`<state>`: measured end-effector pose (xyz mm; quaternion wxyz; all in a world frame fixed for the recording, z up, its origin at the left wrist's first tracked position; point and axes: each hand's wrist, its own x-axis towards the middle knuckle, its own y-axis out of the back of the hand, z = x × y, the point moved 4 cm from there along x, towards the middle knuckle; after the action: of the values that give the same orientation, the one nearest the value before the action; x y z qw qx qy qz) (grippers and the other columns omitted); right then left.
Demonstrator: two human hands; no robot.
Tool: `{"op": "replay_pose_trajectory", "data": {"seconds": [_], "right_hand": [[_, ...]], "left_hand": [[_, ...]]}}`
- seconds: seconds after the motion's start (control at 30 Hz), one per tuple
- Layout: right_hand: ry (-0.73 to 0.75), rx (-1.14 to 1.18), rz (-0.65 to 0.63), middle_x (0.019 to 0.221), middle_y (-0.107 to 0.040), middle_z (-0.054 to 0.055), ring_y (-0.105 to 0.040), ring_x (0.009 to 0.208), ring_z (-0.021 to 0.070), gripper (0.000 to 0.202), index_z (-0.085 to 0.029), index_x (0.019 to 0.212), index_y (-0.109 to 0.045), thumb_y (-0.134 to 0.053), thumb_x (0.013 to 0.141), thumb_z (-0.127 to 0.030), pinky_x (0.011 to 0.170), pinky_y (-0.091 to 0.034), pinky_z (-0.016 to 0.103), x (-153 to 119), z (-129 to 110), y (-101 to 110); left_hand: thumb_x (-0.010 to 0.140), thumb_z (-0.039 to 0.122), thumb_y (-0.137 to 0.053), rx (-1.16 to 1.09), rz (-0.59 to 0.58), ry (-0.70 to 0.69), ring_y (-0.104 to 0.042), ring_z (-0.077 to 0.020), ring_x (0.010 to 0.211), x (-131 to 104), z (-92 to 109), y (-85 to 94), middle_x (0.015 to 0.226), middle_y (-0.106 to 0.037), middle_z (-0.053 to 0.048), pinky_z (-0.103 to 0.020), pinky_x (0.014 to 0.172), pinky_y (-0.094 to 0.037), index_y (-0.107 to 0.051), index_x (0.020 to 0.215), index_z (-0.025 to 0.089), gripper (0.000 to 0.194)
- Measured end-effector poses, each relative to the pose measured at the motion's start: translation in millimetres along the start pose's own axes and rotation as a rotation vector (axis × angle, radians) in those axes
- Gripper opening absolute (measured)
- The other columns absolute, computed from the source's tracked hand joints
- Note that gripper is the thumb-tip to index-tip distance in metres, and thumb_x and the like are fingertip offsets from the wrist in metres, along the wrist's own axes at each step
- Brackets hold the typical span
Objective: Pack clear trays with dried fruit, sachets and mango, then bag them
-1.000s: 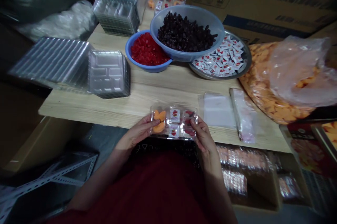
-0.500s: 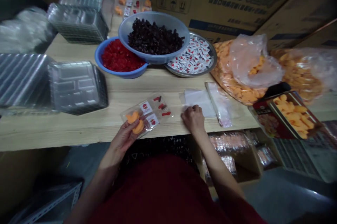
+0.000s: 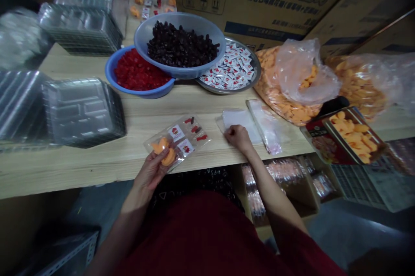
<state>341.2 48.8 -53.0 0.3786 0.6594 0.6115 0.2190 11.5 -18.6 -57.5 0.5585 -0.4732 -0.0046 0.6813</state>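
Observation:
My left hand (image 3: 154, 167) pinches the lower left corner of a clear compartment tray (image 3: 177, 141) near the table's front edge. In the tray lie orange pieces (image 3: 166, 155), two white printed sachets (image 3: 185, 147) and several small red and dark pieces (image 3: 196, 129). To the right, my right hand (image 3: 238, 137) is closed with curled fingers over the near left corner of a stack of clear plastic bags (image 3: 240, 119). Whether a bag is between those fingers is hidden. Beside that stack lies another bundle of clear bags (image 3: 264, 124).
Behind stand a blue bowl of red pieces (image 3: 139, 92), a bowl of dark pieces (image 3: 180, 69) and a metal bowl of sachets (image 3: 223, 91). Stacked clear trays (image 3: 84, 111) are left. Bagged orange pieces (image 3: 292, 103) and a red box (image 3: 319, 142) are right. Cartons (image 3: 269, 3) stand behind.
The view has shifted slightly, so the table things sit a little further left. My right hand's fingers look more curled at the bag stack; my left hand keeps its hold on the tray.

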Motion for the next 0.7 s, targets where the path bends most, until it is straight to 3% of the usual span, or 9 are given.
{"op": "replay_pose_trajectory", "data": {"seconds": [0.13, 0.23, 0.33, 0.43, 0.57, 0.7], "right_hand": [[-0.006, 0.262, -0.071, 0.051, -0.06, -0.001, -0.049, 0.05, 0.0119, 0.036, -0.02, 0.053, -0.061, -0.074, 0.069, -0.049, 0.05, -0.037, 0.024, 2, 8, 1], [-0.014, 0.419, -0.132, 0.051, -0.061, 0.001, -0.049, 0.048, 0.0113, 0.048, -0.018, 0.053, -0.065, -0.072, 0.066, -0.065, 0.048, -0.039, 0.024, 2, 10, 2], [-0.03, 0.518, -0.122, 0.053, -0.064, 0.002, -0.051, 0.049, 0.0115, 0.045, -0.017, 0.057, -0.068, -0.077, 0.06, -0.061, 0.048, -0.041, 0.024, 0, 13, 2], [-0.039, 0.58, -0.023, 0.056, -0.064, 0.0, -0.051, 0.052, 0.0112, 0.036, -0.018, 0.059, -0.067, -0.079, 0.059, -0.052, 0.051, -0.042, 0.024, -6, 15, 1], [-0.062, 0.633, 0.181, 0.063, -0.064, 0.0, -0.052, 0.057, 0.0124, 0.028, -0.018, 0.068, -0.066, -0.072, 0.069, -0.046, 0.058, -0.044, 0.026, -21, 18, 2], [-0.084, 0.663, 0.302, 0.069, -0.065, 0.002, -0.057, 0.066, 0.0161, 0.026, -0.019, 0.076, -0.066, -0.066, 0.075, -0.044, 0.064, -0.048, 0.029, -34, 14, 5]], "left_hand": [[0.081, 0.009, -0.076, -0.01, -0.049, -0.009, -0.076, -0.0173, 0.091, 4, -1, -15.5, 0.105, -0.078, -0.005, -0.03, 0.087, -0.065, -0.073, 0.11, 0.017, 0.03], [0.08, 0.013, -0.079, -0.016, -0.093, -0.026, -0.075, -0.0182, 0.092, 12, -6, -32.3, 0.104, -0.078, -0.005, -0.034, 0.091, -0.064, -0.072, 0.107, 0.017, 0.028], [0.077, 0.017, -0.083, 0.0, -0.157, -0.056, -0.075, -0.0185, 0.095, 18, -18, -52.1, 0.106, -0.077, -0.004, -0.038, 0.096, -0.062, -0.071, 0.108, 0.017, 0.033], [0.075, 0.025, -0.087, 0.049, -0.178, -0.076, -0.074, -0.0195, 0.098, 18, -35, -66.2, 0.107, -0.077, -0.005, -0.04, 0.098, -0.06, -0.071, 0.108, 0.017, 0.038], [0.071, 0.031, -0.09, 0.082, -0.128, -0.073, -0.074, -0.0214, 0.1, 7, -55, -68.8, 0.107, -0.077, -0.006, -0.038, 0.096, -0.059, -0.072, 0.107, 0.016, 0.043], [0.071, 0.033, -0.089, 0.164, -0.082, -0.128, -0.073, -0.0217, 0.105, -4, -60, -65.2, 0.107, -0.078, -0.005, -0.033, 0.096, -0.056, -0.074, 0.104, 0.018, 0.039]]}}
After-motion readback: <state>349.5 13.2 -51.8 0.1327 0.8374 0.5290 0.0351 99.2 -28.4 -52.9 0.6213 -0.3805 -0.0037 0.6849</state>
